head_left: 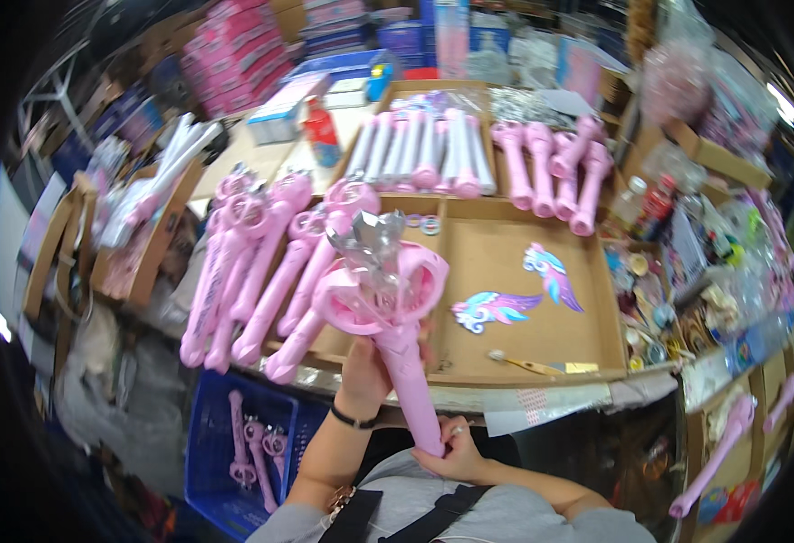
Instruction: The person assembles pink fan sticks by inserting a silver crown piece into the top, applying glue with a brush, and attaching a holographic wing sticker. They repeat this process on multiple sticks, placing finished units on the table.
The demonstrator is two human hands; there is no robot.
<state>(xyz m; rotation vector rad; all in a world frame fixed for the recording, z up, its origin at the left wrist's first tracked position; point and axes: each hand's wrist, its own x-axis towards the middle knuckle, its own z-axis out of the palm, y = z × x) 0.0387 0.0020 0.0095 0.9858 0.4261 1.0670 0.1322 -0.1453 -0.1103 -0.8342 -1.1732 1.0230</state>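
A pink toy wand (pixel 404 362) with a ring-shaped head and a silvery crown-like top is held upright in front of me. My left hand (pixel 366 369) wraps its upper handle, partly hidden behind the wand. Lower down, my right hand (pixel 459 452) grips the bottom end of the handle. Beyond the wand, a cardboard tray (pixel 524 226) holds two wing-shaped pieces in blue, pink and purple, one (pixel 498 309) lying near the other (pixel 554 278). A small brush (pixel 526 363) with a yellowish handle rests by the tray's near edge.
Several similar pink wands (pixel 257 240) lie heaped left of the tray. A blue basket (pixel 207 452) below holds more. White-and-pink sticks (pixel 424 149) and pink handles (pixel 542 163) fill the back compartments. A red bottle (pixel 322 134) stands behind; bottles and clutter crowd the right.
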